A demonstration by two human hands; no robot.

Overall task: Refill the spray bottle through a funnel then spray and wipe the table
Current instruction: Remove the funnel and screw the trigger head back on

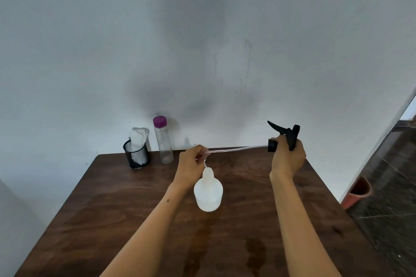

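Note:
A white translucent spray bottle (208, 191) stands without its head on the brown wooden table (126, 204), near the middle. My right hand (288, 157) grips the black trigger spray head (284, 135), raised to the right of the bottle. Its thin clear dip tube (236, 149) runs left from the head. My left hand (191, 163) pinches the far end of that tube just above the bottle's neck, where the tube bends down into the opening.
At the table's back edge stand a clear water bottle with a purple cap (163, 139) and a black mesh cup holding white cloth or tissue (136, 150). A wall rises right behind them. A reddish bin (358, 191) sits on the floor to the right. Wet patches (254, 252) mark the near tabletop.

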